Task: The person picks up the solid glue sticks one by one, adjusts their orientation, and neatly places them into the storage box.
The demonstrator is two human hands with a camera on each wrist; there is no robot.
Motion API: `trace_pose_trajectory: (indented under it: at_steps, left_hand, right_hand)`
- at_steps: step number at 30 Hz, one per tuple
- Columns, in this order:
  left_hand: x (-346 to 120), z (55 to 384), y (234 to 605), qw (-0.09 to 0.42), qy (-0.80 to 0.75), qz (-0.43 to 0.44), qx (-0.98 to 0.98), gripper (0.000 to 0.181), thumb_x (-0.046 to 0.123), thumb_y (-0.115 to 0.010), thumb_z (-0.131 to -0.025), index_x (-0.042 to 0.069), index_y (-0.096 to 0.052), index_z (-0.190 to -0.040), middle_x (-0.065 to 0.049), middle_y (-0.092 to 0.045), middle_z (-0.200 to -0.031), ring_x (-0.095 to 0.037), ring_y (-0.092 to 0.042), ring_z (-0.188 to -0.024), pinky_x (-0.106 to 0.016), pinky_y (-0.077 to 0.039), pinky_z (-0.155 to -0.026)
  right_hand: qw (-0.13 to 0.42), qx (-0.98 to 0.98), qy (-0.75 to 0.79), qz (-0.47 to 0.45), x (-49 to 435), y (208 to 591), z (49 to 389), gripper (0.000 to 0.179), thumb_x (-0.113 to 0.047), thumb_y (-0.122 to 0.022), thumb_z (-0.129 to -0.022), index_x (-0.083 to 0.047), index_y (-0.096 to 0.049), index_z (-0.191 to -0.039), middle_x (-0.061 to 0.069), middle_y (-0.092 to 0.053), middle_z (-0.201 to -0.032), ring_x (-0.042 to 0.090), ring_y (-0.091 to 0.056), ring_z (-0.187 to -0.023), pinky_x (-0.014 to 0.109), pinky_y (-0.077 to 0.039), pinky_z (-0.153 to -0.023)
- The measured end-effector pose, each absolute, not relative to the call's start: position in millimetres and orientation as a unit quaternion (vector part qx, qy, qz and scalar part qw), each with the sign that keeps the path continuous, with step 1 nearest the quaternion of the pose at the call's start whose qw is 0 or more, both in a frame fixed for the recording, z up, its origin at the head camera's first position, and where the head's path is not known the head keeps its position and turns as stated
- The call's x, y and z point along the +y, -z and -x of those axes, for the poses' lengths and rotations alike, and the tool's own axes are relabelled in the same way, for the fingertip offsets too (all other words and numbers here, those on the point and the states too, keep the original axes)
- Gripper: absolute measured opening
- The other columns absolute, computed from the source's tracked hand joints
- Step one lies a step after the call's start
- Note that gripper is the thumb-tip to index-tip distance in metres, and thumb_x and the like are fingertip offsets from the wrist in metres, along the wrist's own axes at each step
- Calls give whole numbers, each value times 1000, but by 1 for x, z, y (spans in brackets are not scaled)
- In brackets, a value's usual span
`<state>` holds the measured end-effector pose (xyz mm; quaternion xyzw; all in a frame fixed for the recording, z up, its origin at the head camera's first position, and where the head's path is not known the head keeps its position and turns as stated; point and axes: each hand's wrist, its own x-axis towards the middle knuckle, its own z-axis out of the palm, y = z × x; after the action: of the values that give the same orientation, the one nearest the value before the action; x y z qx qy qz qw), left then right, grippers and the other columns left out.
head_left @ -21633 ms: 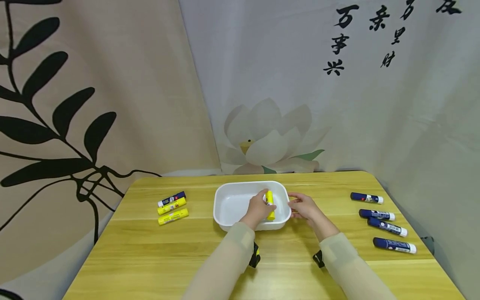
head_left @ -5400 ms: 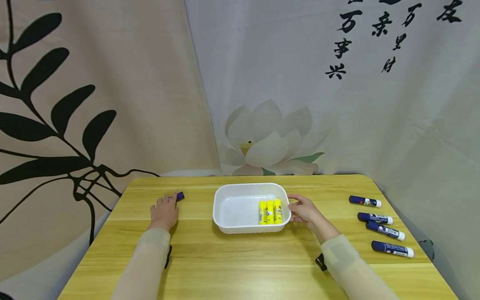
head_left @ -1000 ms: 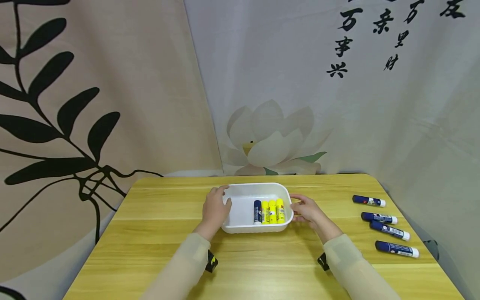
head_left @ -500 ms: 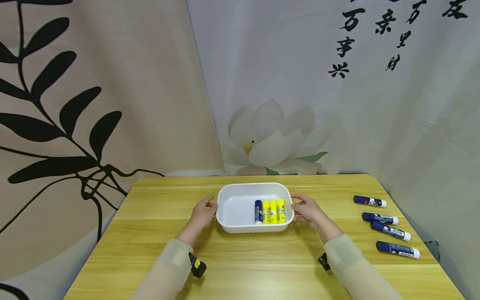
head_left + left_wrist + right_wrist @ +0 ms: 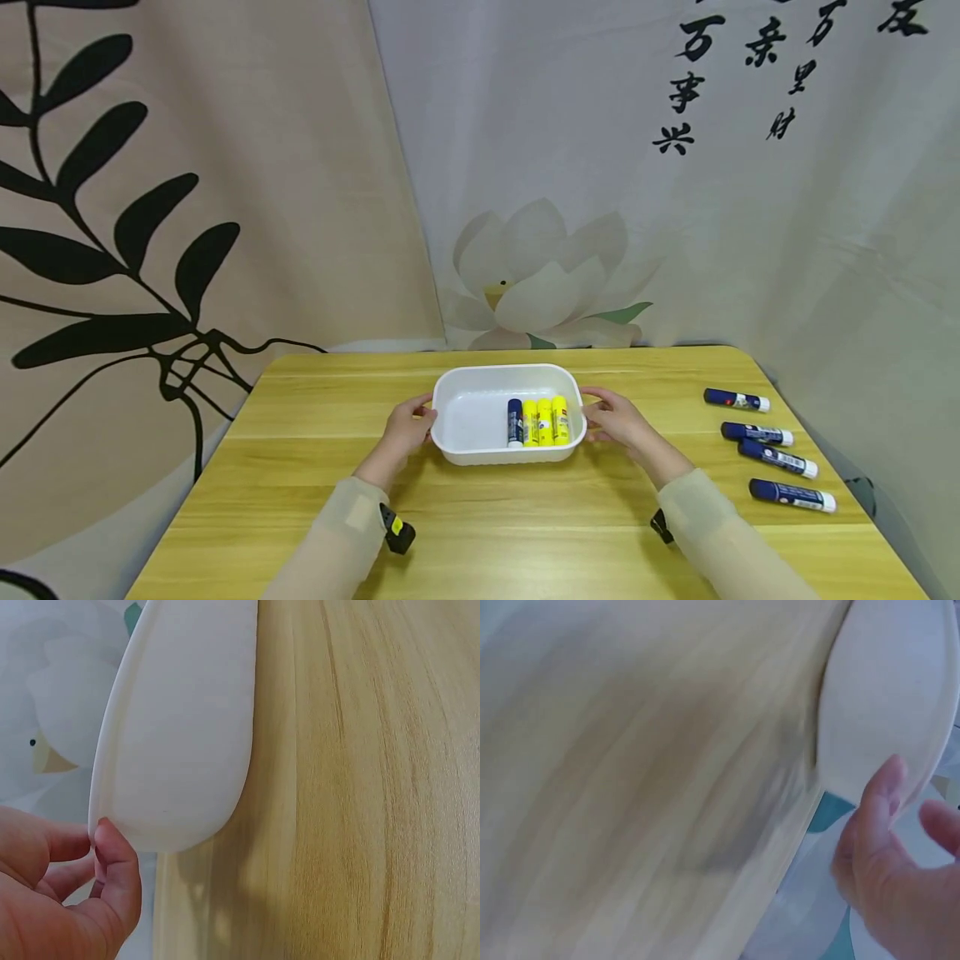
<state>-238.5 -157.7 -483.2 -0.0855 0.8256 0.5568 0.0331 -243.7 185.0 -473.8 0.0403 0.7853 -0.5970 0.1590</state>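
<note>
A white plastic basin [image 5: 472, 457] stands near the back of the table, between both hands. Its right half holds a navy tube [image 5: 515, 422] and three yellow tubes [image 5: 545, 422], lined up side by side like glue sticks. My left hand [image 5: 407, 427] pinches the basin's left rim; the left wrist view shows thumb and fingertips meeting at the edge. At the right end is my right hand [image 5: 613, 421]. In the blurred right wrist view its fingers [image 5: 885, 784] lie against the outer wall, and the thumb stands apart from them.
Several navy tubes with white ends, such as the nearest tube [image 5: 792, 495], lie along the right side of the wooden table [image 5: 525, 533]. Behind the table's back edge hangs a printed cloth [image 5: 750, 250].
Over the longer span, two yellow tubes and a navy one went from the table's left into the basin. Lately my left hand withdrew from above the basin to its left rim. My right forearm shifted slightly right.
</note>
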Motion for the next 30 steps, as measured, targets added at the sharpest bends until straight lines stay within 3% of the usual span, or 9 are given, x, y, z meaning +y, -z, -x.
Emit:
trace_pose_trajectory:
  at_steps: [7,10,13,17,21,30]
  left_hand:
    - [-157,239,484,40,-557,94,824,40,5,-53,-95,0,-50,-134,-15,-51,-102,-16,-54,-68,-23,-49,-58]
    - [-157,239,485,41,-557,96,824,40,6,-52,-95,0,-50,-135,-15,-51,-103,-17,-55,-70,-22,-49,-58]
    - [-157,239,486,41,-559,98,822,40,6,-52,-95,1,-49,-135,-15,-51,-103,-17,-54,-70,-21,-48,-57]
    - [-158,239,486,40,-559,98,822,41,6,-52,-95,0,-49,-135,-15,-51,-103,-16,-54,-68,-20,-47,-56]
    - [-158,239,486,43,-562,101,820,41,7,-52,-95,1,-49,-136,-15,-50,-103,-15,-52,-67,-21,-48,-57]
    - [-158,239,486,48,-565,101,817,42,7,-53,-95,3,-48,-137,-15,-51,-103,-12,-50,-61,-21,-46,-56]
  right_hand:
    - [34,886,443,133,238,475,218,48,-19,-57,-95,-7,-43,-140,18,-55,-118,33,-57,-99,41,-54,-76]
    - [-60,916,334,217,272,478,203,47,-12,-64,-90,-11,-52,-134,15,-58,-118,33,-57,-103,47,-51,-80]
    - [-119,928,248,250,308,478,184,49,-7,-70,-84,-14,-56,-130,10,-58,-119,33,-54,-106,53,-46,-83]
    - [-145,938,187,251,352,481,160,54,-7,-75,-77,-18,-59,-127,3,-57,-116,18,-50,-105,40,-44,-81]
    - [-165,943,143,251,389,493,144,59,-7,-81,-67,-20,-63,-122,-1,-59,-108,4,-50,-96,27,-45,-70]
    - [-168,947,50,268,425,514,131,63,-7,-85,-55,-25,-68,-113,-3,-58,-98,14,-55,-82,28,-43,-60]
